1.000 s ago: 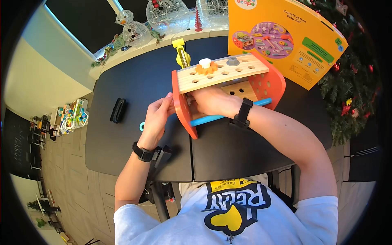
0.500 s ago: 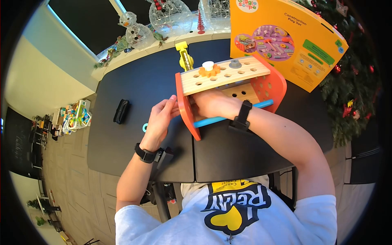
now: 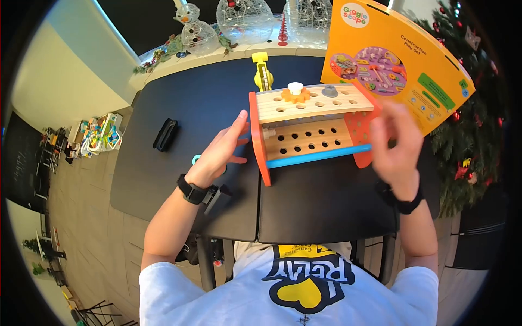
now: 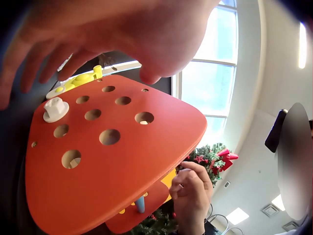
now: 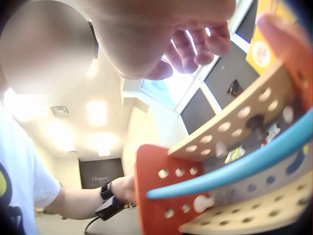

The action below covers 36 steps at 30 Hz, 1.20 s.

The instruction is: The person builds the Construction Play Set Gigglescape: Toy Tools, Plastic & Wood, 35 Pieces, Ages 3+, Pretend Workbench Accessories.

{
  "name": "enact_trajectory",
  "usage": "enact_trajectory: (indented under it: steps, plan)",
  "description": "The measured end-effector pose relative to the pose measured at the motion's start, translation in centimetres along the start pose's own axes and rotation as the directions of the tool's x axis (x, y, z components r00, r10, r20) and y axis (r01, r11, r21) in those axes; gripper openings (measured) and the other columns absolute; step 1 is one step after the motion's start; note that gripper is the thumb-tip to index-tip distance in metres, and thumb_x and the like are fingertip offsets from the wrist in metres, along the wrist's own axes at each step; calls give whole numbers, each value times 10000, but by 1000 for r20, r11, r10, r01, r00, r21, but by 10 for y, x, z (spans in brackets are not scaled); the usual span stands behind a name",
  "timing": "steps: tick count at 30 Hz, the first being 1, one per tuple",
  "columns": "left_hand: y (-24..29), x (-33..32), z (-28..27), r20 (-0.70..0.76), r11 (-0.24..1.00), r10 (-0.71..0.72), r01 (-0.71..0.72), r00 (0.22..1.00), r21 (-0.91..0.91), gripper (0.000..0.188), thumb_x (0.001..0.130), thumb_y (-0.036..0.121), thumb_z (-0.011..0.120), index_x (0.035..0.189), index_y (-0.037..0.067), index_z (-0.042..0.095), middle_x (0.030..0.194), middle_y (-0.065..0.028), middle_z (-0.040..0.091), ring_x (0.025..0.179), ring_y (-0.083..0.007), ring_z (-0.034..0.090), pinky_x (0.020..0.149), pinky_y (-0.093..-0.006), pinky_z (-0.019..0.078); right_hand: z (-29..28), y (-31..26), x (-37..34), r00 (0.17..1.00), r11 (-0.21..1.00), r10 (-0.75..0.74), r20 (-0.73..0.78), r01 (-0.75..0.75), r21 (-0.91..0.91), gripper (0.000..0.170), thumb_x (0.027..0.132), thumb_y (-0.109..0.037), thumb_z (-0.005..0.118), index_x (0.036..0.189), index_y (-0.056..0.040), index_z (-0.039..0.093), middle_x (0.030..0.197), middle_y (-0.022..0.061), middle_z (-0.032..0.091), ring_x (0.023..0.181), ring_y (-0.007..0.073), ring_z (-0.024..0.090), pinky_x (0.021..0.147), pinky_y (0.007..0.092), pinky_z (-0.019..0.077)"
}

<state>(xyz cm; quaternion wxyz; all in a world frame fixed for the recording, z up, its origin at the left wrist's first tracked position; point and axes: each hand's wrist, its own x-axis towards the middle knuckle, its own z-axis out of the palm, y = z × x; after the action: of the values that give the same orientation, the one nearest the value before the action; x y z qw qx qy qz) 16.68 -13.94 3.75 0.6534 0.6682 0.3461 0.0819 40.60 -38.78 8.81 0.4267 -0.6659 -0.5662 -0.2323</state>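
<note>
A toy workbench stands on the table, with a holed wooden top (image 3: 318, 112), a red left panel (image 3: 257, 141) and a blue bar (image 3: 318, 157) across its front. My left hand (image 3: 217, 155) is beside the left panel, fingers extended and holding nothing. A white hexagonal-headed piece (image 4: 56, 109) sits in a hole of that panel; its inner end (image 5: 203, 203) shows inside the bench. My right hand (image 3: 399, 146), blurred, hovers by the right panel with loosely bent fingers and nothing visible in them. On the top sit an orange gear (image 3: 296, 97) with a white piece and a grey piece (image 3: 329, 91).
A yellow toy tool (image 3: 263, 76) lies behind the bench's left end. Farther left is a black case (image 3: 166, 135), and a teal ring (image 3: 196, 159) shows by my left hand. A large yellow box (image 3: 424, 60) stands behind right, near a decorated tree (image 3: 462, 185).
My right hand has come out from inside the workbench and moved right, to its right panel. My left hand's fingers have spread at the left panel. The head view has shifted slightly.
</note>
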Motion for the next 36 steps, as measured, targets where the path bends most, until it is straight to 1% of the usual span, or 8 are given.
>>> enact_trajectory:
  steps: [4,6,8,11,18,25,33,36]
  plan:
    - [17,3,12,28,999,30,-29,999,-32,935,995,796,320,1562,66,458,1569,-189,486,1429,-382,474,1103,-614,402,-16,79,18,914,920,390,108,-393,3,513,1019,-416,627,1311,7,635,1016,151,731,817,210,716,678,335,572]
    - [20,10,11,36,999,19,-18,999,-27,900,1006,773,337,1534,62,497,1528,-181,531,1396,-370,509,1102,-604,404,-18,78,26,603,623,669,434,-774,113,616,1041,-513,557,1375,3,605,1118,148,733,865,215,723,745,335,584]
    - [25,10,12,37,999,19,-18,999,-30,866,1018,746,352,1506,52,529,1489,-177,568,1367,-358,536,1101,-593,406,-10,106,26,271,273,624,733,-954,120,650,1078,-549,487,1471,-36,554,1314,123,692,1049,196,708,956,331,557]
    - [30,5,15,30,998,39,-37,999,-57,813,1035,692,390,1474,28,554,1440,-174,605,1331,-328,561,1103,-559,411,10,99,23,460,224,453,764,-888,402,614,1099,-513,465,1487,-42,532,1394,121,648,1195,163,651,1057,320,497]
    - [31,7,-2,-24,955,277,-278,961,-101,589,1038,399,519,1442,-29,547,1332,-128,659,1213,-200,616,1068,-377,459,18,107,21,554,174,283,783,-833,526,622,1081,-394,563,1566,-30,426,1427,118,616,1251,156,612,1065,328,480]
    - [6,22,-26,-66,878,478,-475,876,58,617,919,178,659,1483,-25,512,1334,-103,646,1238,-189,589,1104,-356,444,33,99,9,735,463,185,652,-650,602,1021,955,-320,773,1686,-97,97,1452,163,583,1356,225,553,1135,370,417]
    - [-9,20,-33,-31,875,475,-467,880,127,715,847,19,723,1525,23,495,1560,-60,479,1393,-214,486,1218,-392,347,49,101,-3,707,400,147,691,-682,613,1174,849,-87,849,1698,-193,44,1546,142,499,1370,229,536,1158,396,410]
    - [-10,19,-38,55,826,521,-519,852,219,793,845,71,758,1576,89,452,1742,-123,182,1588,-277,231,1279,-439,247,51,95,-3,671,367,184,718,-724,583,1235,801,-34,876,1698,-202,44,1544,127,506,1365,223,538,1153,402,418]
